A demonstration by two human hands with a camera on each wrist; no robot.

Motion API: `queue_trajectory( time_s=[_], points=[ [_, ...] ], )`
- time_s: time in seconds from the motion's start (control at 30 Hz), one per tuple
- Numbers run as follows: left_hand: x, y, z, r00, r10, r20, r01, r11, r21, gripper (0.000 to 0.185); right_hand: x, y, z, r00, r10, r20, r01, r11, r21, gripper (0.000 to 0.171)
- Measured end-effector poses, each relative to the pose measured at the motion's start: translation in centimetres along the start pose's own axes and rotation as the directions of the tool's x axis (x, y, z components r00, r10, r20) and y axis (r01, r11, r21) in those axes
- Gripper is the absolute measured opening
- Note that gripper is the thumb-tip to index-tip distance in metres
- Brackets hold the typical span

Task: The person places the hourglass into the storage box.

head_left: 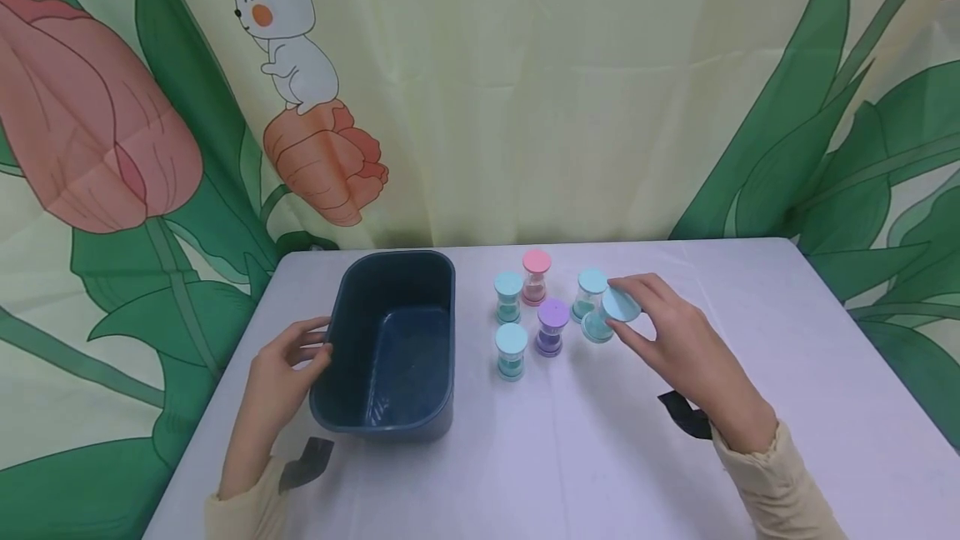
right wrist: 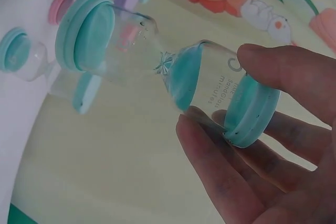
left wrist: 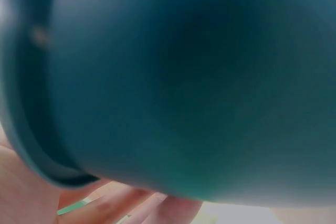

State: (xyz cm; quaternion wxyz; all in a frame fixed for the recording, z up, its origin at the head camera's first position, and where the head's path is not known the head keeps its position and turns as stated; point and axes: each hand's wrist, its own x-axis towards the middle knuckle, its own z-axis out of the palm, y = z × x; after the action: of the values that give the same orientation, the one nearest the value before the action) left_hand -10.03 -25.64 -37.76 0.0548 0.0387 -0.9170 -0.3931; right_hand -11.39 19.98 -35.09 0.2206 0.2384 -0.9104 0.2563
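Note:
My right hand [head_left: 678, 340] pinches a teal-capped sandglass [right wrist: 184, 77] between thumb and fingers. The sandglass is tilted, with teal sand lying in the bulb nearer the hand. Just behind it stands another teal sandglass [head_left: 589, 293]. Farther left, upright on the table, are a purple sandglass [head_left: 552, 327], a pink sandglass [head_left: 536, 277] and two more teal ones [head_left: 508, 297] [head_left: 512, 350]. At the left, my left hand [head_left: 281, 377] touches the outer left side of a dark blue bin [head_left: 442, 390]. The bin's wall fills most of the left wrist view, partly hiding the fingers.
A white cloth covers the table [head_left: 510, 473]. Behind its far edge hangs a curtain [head_left: 525, 107] printed with a rabbit, a carrot, leaves and a tulip. The bin stands left of the sandglasses, its open top facing up and its inside bare.

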Motion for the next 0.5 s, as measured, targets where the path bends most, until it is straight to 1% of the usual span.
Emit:
queue_trajectory(
  time_s=[0.5],
  points=[
    [0.2,-0.5,-0.3,0.998,0.025,0.052,-0.024,0.999,-0.024,0.045,1.1,-1.0,-0.6,0.998,-0.04,-0.039,0.04,0.999,0.016,0.056]
  ],
)
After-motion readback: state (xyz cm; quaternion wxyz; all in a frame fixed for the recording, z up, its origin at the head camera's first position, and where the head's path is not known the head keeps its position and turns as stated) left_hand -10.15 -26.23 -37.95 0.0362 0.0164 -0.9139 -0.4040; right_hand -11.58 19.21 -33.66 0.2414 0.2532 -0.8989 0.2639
